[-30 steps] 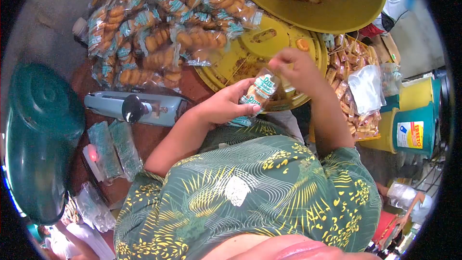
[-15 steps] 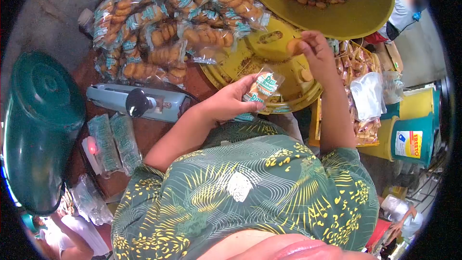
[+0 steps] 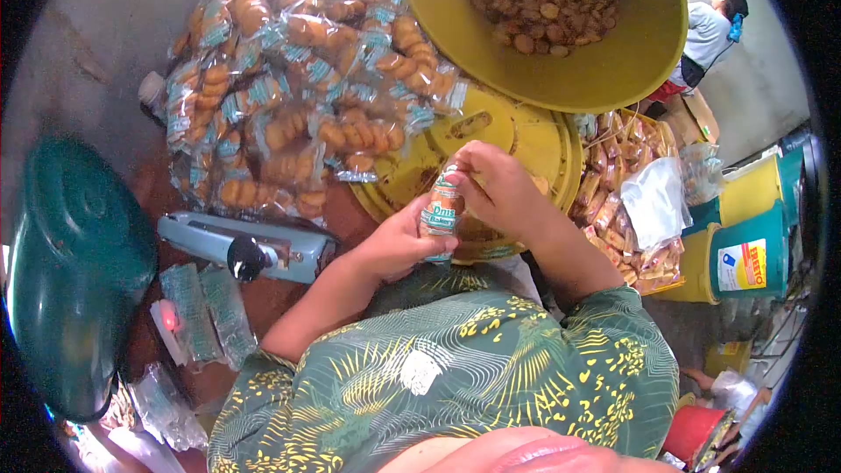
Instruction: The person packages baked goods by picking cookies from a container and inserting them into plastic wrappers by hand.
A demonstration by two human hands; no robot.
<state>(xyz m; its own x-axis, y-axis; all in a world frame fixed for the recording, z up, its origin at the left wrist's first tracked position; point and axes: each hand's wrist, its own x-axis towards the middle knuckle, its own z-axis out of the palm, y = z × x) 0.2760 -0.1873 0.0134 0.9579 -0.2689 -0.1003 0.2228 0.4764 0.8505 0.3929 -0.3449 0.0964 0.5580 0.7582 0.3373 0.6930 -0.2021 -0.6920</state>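
Observation:
My left hand (image 3: 401,235) is wrapped around a small clear plastic bag (image 3: 438,217) with green-and-white print, held upright in front of my shirt. Round brown cookies show through the bag's side. The thumb and fingers of my right hand (image 3: 499,184) pinch at the top of this bag; what lies between the fingertips is hidden. Under both hands is a yellow lid (image 3: 561,153) smeared with brown crumbs. Behind it a large yellow tub (image 3: 653,52) holds many loose cookies (image 3: 547,10).
Filled cookie bags (image 3: 289,127) are heaped at the back left. A blue-grey hand sealer (image 3: 197,236) lies beside my left forearm, near stacked flat bags (image 3: 229,311). A dark green bin (image 3: 79,271) stands far left. Crates of packets (image 3: 609,180) and a person (image 3: 708,31) are at right.
My right hand has moved down and left, bringing a cookie from beside the tub to the bag's top. The bag in my left hand is now lower and more upright. The view has shifted.

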